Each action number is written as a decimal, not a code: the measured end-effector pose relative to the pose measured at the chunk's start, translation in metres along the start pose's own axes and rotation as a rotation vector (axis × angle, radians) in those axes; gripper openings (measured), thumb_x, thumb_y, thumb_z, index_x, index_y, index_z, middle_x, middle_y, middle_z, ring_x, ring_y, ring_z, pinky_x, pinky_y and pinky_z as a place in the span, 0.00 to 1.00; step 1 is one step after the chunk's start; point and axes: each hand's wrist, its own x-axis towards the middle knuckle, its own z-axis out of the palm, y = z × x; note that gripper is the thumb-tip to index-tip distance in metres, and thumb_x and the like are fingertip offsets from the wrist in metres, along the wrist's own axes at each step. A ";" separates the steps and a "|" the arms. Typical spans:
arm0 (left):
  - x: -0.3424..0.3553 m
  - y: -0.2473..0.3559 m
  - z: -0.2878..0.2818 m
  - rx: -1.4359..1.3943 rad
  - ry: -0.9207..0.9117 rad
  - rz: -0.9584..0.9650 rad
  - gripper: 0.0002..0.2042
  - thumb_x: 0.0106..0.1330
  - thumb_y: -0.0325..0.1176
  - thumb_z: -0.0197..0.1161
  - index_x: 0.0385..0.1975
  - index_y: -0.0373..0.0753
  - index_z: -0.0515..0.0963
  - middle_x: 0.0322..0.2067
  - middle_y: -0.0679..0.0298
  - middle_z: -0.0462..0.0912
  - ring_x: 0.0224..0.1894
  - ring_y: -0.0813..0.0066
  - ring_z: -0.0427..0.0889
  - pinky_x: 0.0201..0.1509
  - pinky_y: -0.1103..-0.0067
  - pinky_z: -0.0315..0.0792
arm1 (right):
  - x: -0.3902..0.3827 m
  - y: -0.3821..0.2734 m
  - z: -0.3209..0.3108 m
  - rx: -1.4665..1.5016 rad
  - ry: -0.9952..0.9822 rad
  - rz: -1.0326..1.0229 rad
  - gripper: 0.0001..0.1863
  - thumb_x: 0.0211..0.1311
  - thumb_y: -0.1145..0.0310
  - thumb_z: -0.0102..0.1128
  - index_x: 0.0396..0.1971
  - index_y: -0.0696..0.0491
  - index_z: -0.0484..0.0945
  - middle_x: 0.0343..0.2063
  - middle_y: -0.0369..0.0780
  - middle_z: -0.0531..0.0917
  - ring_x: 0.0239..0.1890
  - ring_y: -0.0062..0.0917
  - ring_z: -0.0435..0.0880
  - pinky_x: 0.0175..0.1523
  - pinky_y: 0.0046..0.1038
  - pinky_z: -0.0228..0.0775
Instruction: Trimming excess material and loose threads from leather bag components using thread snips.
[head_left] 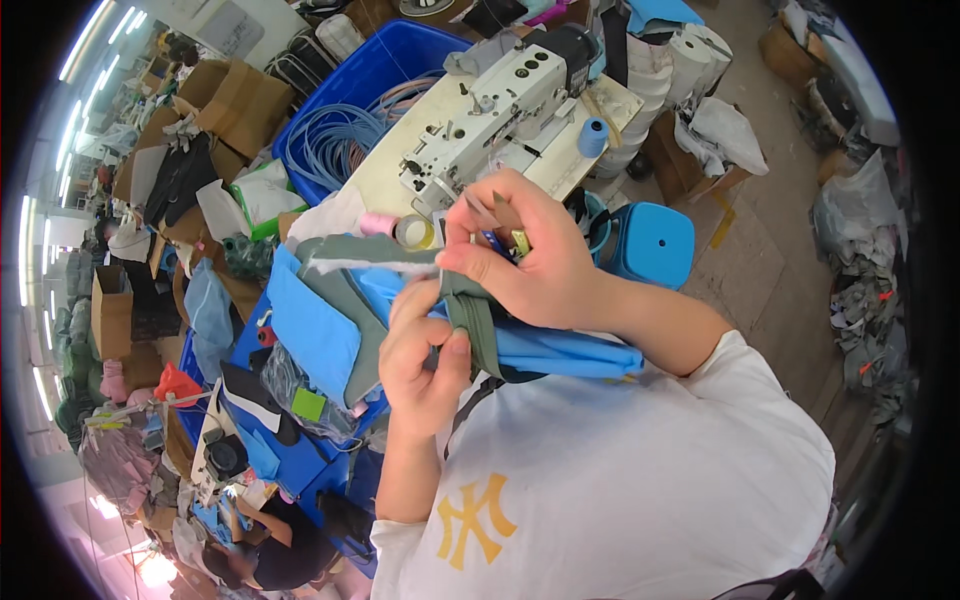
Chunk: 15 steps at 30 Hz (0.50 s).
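My left hand (425, 355) is closed, its thumb and fingers pinching a dark green fabric piece (472, 330) with stitched, layered folds. Above it my right hand (535, 255) has thumb and forefinger pressed together at the edge of the same grey-green cloth. Behind its curled fingers show a thin pointed shape and small blue and yellow-green parts, perhaps thread snips; I cannot tell for sure. Bright blue fabric (570, 350) hangs below the right wrist. A grey-green cloth panel (365, 255) with a whitish edge spreads left of the hands, beside a folded blue cloth (315, 320).
A white sewing machine (500, 110) stands on a table just beyond my hands, with a blue thread cone (593, 137) on it. Behind is a blue bin (345, 75) of coiled cords. A blue stool (652, 245) stands at right. Another person (285, 545) works at lower left.
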 end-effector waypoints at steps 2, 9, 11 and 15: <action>-0.004 -0.001 -0.005 0.170 0.039 -0.009 0.07 0.60 0.25 0.64 0.28 0.32 0.72 0.45 0.49 0.80 0.49 0.54 0.75 0.59 0.65 0.65 | -0.003 -0.007 0.000 0.047 -0.047 0.025 0.15 0.61 0.79 0.66 0.41 0.55 0.68 0.33 0.37 0.81 0.35 0.15 0.78 0.41 0.20 0.70; -0.003 -0.008 -0.002 0.133 -0.044 -0.051 0.10 0.65 0.32 0.63 0.32 0.32 0.73 0.35 0.54 0.76 0.45 0.57 0.72 0.57 0.66 0.61 | -0.011 -0.015 0.007 0.123 -0.086 0.006 0.16 0.62 0.78 0.65 0.42 0.54 0.67 0.34 0.37 0.81 0.33 0.14 0.77 0.38 0.19 0.68; -0.002 -0.010 0.001 0.111 -0.020 0.023 0.09 0.66 0.31 0.61 0.31 0.32 0.72 0.34 0.55 0.74 0.40 0.59 0.71 0.51 0.68 0.63 | -0.007 -0.014 0.004 0.112 -0.061 0.046 0.15 0.62 0.78 0.64 0.42 0.54 0.67 0.34 0.37 0.80 0.32 0.13 0.76 0.36 0.19 0.67; -0.004 -0.015 0.003 -0.011 0.148 0.117 0.09 0.72 0.32 0.52 0.30 0.36 0.67 0.35 0.60 0.73 0.36 0.75 0.67 0.43 0.78 0.61 | -0.005 -0.005 -0.006 -0.049 -0.080 0.001 0.12 0.66 0.75 0.61 0.41 0.53 0.66 0.31 0.34 0.78 0.29 0.12 0.73 0.32 0.20 0.63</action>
